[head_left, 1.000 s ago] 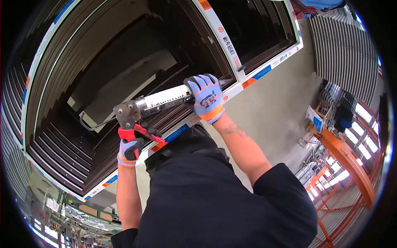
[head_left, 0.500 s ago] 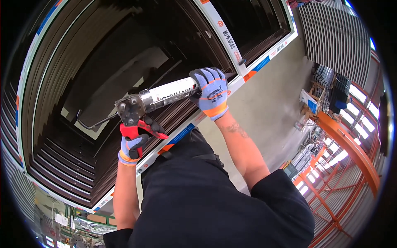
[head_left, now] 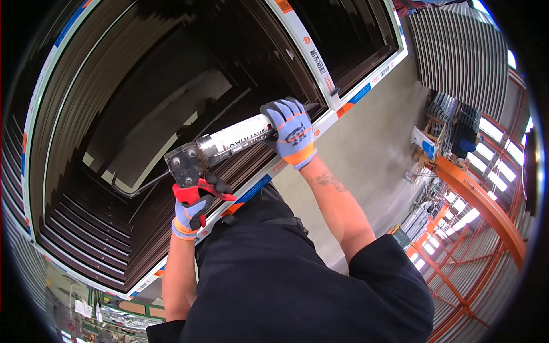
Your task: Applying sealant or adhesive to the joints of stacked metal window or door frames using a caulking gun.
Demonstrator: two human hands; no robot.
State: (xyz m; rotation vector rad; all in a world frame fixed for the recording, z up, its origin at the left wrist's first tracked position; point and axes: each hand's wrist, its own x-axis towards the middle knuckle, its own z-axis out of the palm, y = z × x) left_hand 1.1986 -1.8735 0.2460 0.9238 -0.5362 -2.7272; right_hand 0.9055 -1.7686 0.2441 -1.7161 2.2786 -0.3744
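From where I watch, the left hand (head_left: 191, 211) sits at about seven o'clock of centre, gloved in blue and orange, its fingers (head_left: 213, 184) curled tight around the red trigger handle (head_left: 200, 192) of a caulking gun (head_left: 220, 150). The right hand (head_left: 290, 130), in the same kind of glove, lies at about twelve o'clock, its fingers wrapped over the front end of the white sealant cartridge (head_left: 237, 137), thumb underneath. The gun lies tilted, its metal back plate (head_left: 184, 164) low toward eight o'clock and its front rising toward one o'clock. A thin push rod (head_left: 140, 187) hooks out behind the plate toward nine o'clock. I cannot see the nozzle tip; the right glove hides it.

Below the gun lies a dark brown window frame (head_left: 114, 188) with stepped profiles, edged by a white protective strip (head_left: 311, 57) bearing blue and orange patches. Grey concrete floor (head_left: 372, 143) spreads toward three o'clock, with orange steel beams (head_left: 480, 200) beyond. My dark shirt (head_left: 286, 286) fills six o'clock.
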